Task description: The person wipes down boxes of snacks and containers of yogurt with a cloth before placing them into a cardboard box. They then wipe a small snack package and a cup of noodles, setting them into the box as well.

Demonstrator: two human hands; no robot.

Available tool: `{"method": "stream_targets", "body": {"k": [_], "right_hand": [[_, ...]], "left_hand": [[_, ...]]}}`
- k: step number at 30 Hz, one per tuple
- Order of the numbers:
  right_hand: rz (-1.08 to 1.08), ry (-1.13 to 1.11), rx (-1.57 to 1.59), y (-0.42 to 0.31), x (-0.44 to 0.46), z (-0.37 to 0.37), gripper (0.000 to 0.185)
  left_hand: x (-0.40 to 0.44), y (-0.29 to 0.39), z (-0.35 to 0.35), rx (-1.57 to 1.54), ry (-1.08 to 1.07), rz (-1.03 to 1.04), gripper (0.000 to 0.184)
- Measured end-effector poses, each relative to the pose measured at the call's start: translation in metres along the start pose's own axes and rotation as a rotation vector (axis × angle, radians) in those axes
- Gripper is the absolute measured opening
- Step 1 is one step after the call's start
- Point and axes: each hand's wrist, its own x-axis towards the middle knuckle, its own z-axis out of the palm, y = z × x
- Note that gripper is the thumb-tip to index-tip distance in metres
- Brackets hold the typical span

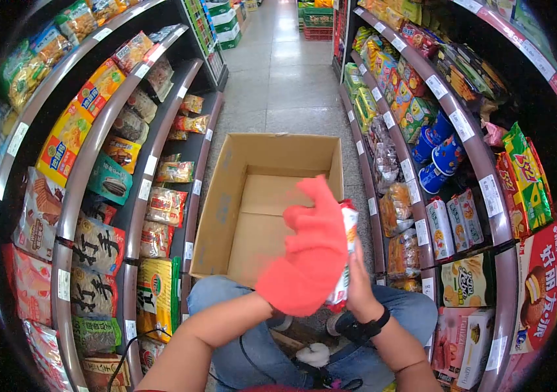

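A red cloth (pixel 311 251) is wrapped over my left hand (pixel 295 281), and its fingers are hidden underneath. The cloth lies against the face of a red and white snack packet (pixel 345 261). My right hand (pixel 359 281) grips this packet by its right side, holding it upright above my knees. The packet is partly covered by the cloth, so its print is mostly out of sight. Just beyond my hands an open cardboard box (pixel 226 202) stands on the floor, its visible inside showing bare cardboard.
Shelves of packaged snacks line both sides, with a left shelf edge (pixel 138 196) and right shelf edge (pixel 416 189) close by. Blue cups (pixel 442 153) sit on the right shelf. The tiled aisle (pixel 278 72) runs ahead towards stacked crates (pixel 318 26). A thin black cable (pixel 123 359) hangs at lower left.
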Motion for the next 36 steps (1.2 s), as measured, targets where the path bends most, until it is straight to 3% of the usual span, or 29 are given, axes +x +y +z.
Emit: {"method": "stream_targets", "body": {"k": [2,5,10,12,17,20,22,24,26,32,35,36], "right_hand": [[-0.166,-0.013,0.079,-0.025,0.010,0.004,0.061],[-0.068,-0.009,0.282,-0.015,0.012,-0.016,0.063],[-0.252,0.015,-0.165,-0.006,0.022,-0.017,0.067],[-0.461,0.046,-0.856,-0.001,0.018,-0.012,0.085],[-0.488,-0.189,-1.094,0.003,0.004,-0.009,0.086],[-0.530,-0.063,-0.748,0.024,0.006,-0.015,0.086],[-0.271,0.035,-0.329,0.009,0.002,0.003,0.083],[-0.247,0.043,-0.304,0.009,0.007,0.000,0.073],[-0.083,0.057,-0.105,0.021,0.011,-0.011,0.070],[-0.119,0.037,-0.267,0.001,0.010,0.000,0.064],[-0.238,0.016,-0.443,0.008,0.012,-0.012,0.060],[-0.234,0.016,-0.364,0.010,0.014,-0.015,0.057]], "left_hand": [[-0.018,-0.004,0.022,0.000,-0.068,-0.011,0.029],[-0.039,-0.004,0.037,0.012,-0.112,-0.023,0.030],[-0.031,-0.012,0.033,0.033,-0.070,-0.007,0.031],[-0.023,-0.018,0.024,0.063,-0.026,0.008,0.031],[-0.009,-0.028,0.004,0.099,0.046,0.034,0.032],[-0.007,-0.030,0.002,0.096,0.063,0.052,0.032],[-0.008,-0.030,0.001,0.104,0.064,0.057,0.033],[-0.009,-0.029,0.002,0.114,0.058,0.066,0.033],[-0.010,-0.030,0.007,0.124,0.053,0.071,0.033],[-0.012,-0.032,0.017,0.228,0.051,0.099,0.035],[-0.006,-0.001,0.001,0.520,0.107,0.187,0.034],[0.004,-0.010,0.005,-0.081,0.070,0.007,0.034]]}}
